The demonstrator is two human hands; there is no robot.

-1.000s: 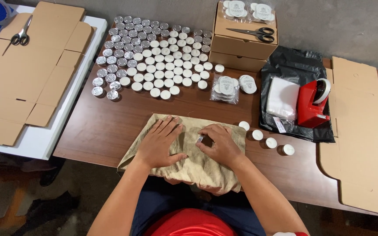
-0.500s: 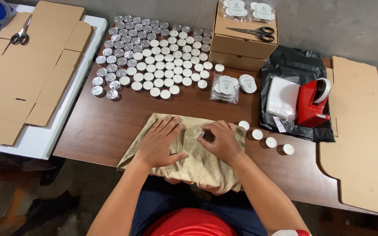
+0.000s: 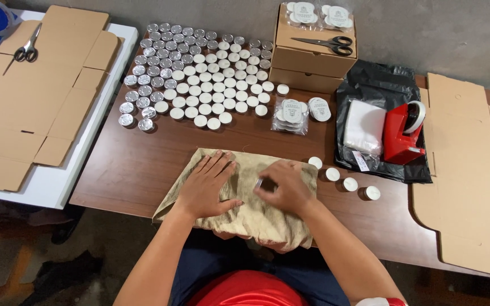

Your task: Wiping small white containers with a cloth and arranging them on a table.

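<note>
A tan cloth (image 3: 256, 218) lies spread over the near edge of the brown table (image 3: 120, 164). My left hand (image 3: 208, 187) rests flat on it with fingers apart. Beside it, my right hand (image 3: 282, 187) is curled over a small silver tealight cup (image 3: 262, 184), pressing it against the cloth. Right of the cloth, several white tealights (image 3: 341, 180) sit in a short row. A large block of tealights (image 3: 199, 73) in silver cups covers the far left part of the table.
Stacked cardboard boxes (image 3: 310, 56) with black scissors (image 3: 321, 44) stand at the back. Packed tealight bags (image 3: 299, 112), a black plastic bag (image 3: 378, 90) and a red tape dispenser (image 3: 402, 133) lie right. Flat cardboard (image 3: 472, 175) lies far right; more flat cardboard (image 3: 35, 96) and scissors (image 3: 28, 48) lie left.
My right hand has shifted slightly on the cloth, turning the small cup under its fingers. My left hand stays flat in place.
</note>
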